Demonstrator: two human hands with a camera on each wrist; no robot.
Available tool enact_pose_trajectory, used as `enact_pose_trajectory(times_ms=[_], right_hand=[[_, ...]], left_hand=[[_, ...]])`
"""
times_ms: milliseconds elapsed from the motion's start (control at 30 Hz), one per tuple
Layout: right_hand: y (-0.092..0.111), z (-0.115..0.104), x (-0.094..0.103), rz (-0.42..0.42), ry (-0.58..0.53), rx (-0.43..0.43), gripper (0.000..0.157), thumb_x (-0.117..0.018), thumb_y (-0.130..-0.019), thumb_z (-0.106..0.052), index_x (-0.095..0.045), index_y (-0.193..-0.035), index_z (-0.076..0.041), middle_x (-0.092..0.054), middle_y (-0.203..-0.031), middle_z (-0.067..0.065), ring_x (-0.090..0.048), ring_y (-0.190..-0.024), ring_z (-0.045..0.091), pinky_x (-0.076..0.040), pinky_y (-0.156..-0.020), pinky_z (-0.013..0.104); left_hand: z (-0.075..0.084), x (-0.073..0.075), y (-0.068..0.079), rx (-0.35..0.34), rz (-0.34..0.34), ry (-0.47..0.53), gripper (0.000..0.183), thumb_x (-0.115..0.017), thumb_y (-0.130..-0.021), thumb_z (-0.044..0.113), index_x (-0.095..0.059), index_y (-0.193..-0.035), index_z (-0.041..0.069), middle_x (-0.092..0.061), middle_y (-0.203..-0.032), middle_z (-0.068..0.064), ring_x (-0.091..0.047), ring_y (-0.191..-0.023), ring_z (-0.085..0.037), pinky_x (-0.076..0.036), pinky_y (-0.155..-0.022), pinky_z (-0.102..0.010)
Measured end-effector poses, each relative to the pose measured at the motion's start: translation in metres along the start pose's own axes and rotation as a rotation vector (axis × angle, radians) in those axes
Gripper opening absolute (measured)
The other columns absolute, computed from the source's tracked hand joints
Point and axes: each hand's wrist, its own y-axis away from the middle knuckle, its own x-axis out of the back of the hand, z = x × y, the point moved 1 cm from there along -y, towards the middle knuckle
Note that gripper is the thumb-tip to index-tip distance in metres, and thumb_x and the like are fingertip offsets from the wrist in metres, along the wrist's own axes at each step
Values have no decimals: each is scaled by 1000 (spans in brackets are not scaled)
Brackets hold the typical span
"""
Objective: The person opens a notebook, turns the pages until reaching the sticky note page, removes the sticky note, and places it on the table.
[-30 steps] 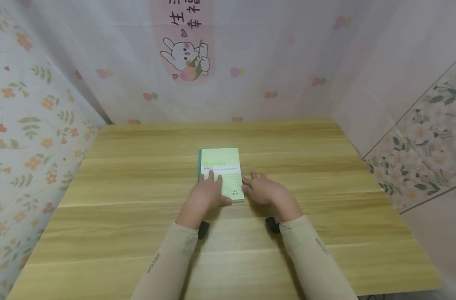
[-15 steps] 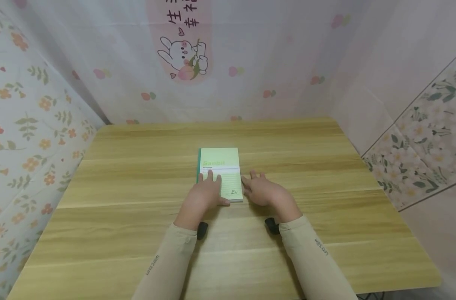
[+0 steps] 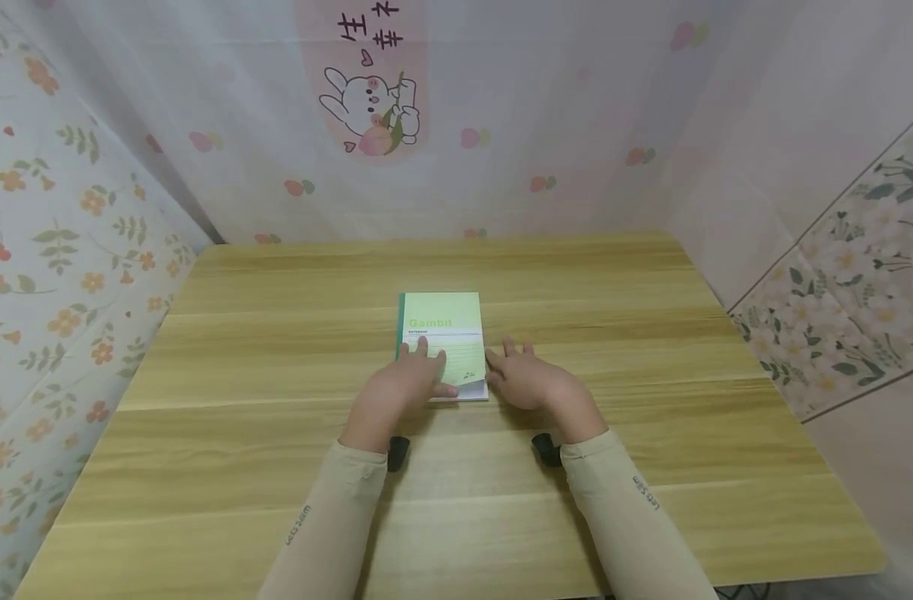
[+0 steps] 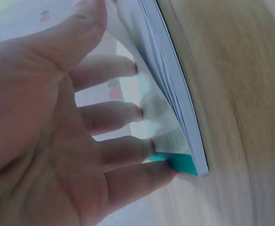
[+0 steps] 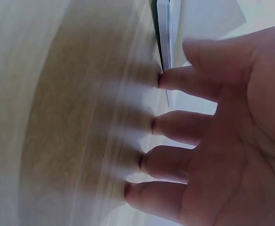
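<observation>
A pale green notebook [image 3: 456, 321] with a darker green spine on its left lies flat on the table, its cover reading "Gambit". The straight fingers of my left hand [image 3: 399, 385] rest on the cover. Its thumb is at the bottom edge, where the cover's lower right corner is raised and pages [image 4: 168, 89] show beneath in the left wrist view. Beside the notebook's right edge, my right hand [image 3: 533, 382] has its fingertips down on the tabletop. In the right wrist view its index finger [image 5: 187, 81] is close to that edge; contact is hard to tell.
The wooden table [image 3: 291, 308] extends around the notebook on all sides. A white curtain [image 3: 546, 108] with a rabbit print hangs behind the table, and floral cloth [image 3: 58, 275] hangs at the left. Black wrist devices [image 3: 548, 450] sit under both forearms.
The lower right corner of the notebook's cover has come up, baring pages, as the left thumb shifted slightly upward along the bottom edge. The right hand has stayed nearly still.
</observation>
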Motion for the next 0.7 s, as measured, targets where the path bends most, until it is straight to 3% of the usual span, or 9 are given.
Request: enact_pose_trajectory(times_ms=[100, 167, 267, 333, 400, 500, 567, 633, 700], right_hand=[[0, 0, -1, 12, 9, 0, 65, -48, -114, -34, -28, -168, -5, -5, -175, 33, -7, -158, 63, -20, -128, 73], [0, 0, -3, 23, 28, 1, 67, -52, -113, -35, -29, -168, -5, -7, -175, 33, -10, -158, 64, -24, -126, 74], [-1, -1, -5, 33, 54, -2, 68, -54, -112, -35, -30, -168, -5, -9, -174, 33, -13, -157, 64, -26, -126, 73], [-1, -1, -5, 33, 62, -5, 67, -54, -112, -35, -30, -168, -6, -9, -175, 33, -14, -157, 64, -27, -126, 72], [-1, -2, -5, 31, 64, -5, 67, -54, -112, -34, -30, -168, -5, -9, -174, 33, -14, -157, 64, -27, -126, 71], [-1, -2, -6, 28, 59, -7, 67, -54, -112, -33, -30, -168, -5, -9, -174, 33, -14, -157, 64, -26, -126, 72], [-1, -2, -6, 31, 55, -11, 66, -53, -112, -32, -29, -168, -4, -9, -174, 33, -14, -157, 64, -26, -126, 72], [-1, -2, -6, 36, 53, -16, 66, -53, -113, -32, -29, -168, -4, -9, -175, 32, -14, -157, 63, -25, -126, 73], [-1, -2, -6, 41, 52, -20, 66, -53, -113, -32, -29, -168, -4, -10, -175, 32, -14, -158, 63, -25, -126, 73]], left_hand=[[-6, 1, 0, -39, 5, 50, 65, -52, -110, 45, -41, -164, 10, -15, -176, -28, -11, -162, -57, -31, -124, -73], [-11, 1, 0, -90, 45, 83, 55, -49, -113, 40, -52, -157, 8, -32, -172, -27, -26, -160, -53, -35, -124, -68], [-19, 2, 1, -179, 143, 131, 39, -48, -114, 30, -69, -129, 0, -68, -135, -25, -65, -125, -39, -54, -108, -53], [-21, 4, 4, -199, 226, 180, 30, -49, -112, 24, -68, -118, 1, -73, -114, -19, -68, -101, -29, -57, -92, -46], [-22, 8, 10, -189, 302, 263, 29, -49, -109, 21, -63, -126, 2, -74, -114, -19, -71, -98, -28, -59, -89, -45], [-20, 14, 23, -140, 458, 343, 45, -48, -108, 22, -49, -152, 10, -71, -138, -20, -75, -118, -35, -61, -97, -52], [-20, 18, 31, -131, 592, 345, 50, -48, -110, 22, -43, -159, 10, -69, -141, -23, -75, -118, -39, -63, -94, -55], [-21, 20, 38, -112, 742, 297, 49, -50, -111, 20, -46, -157, 8, -74, -130, -25, -79, -98, -36, -65, -76, -50], [-25, 21, 44, -85, 884, 218, 46, -53, -109, 12, -50, -154, 4, -77, -111, -27, -73, -70, -32, -59, -57, -42]])
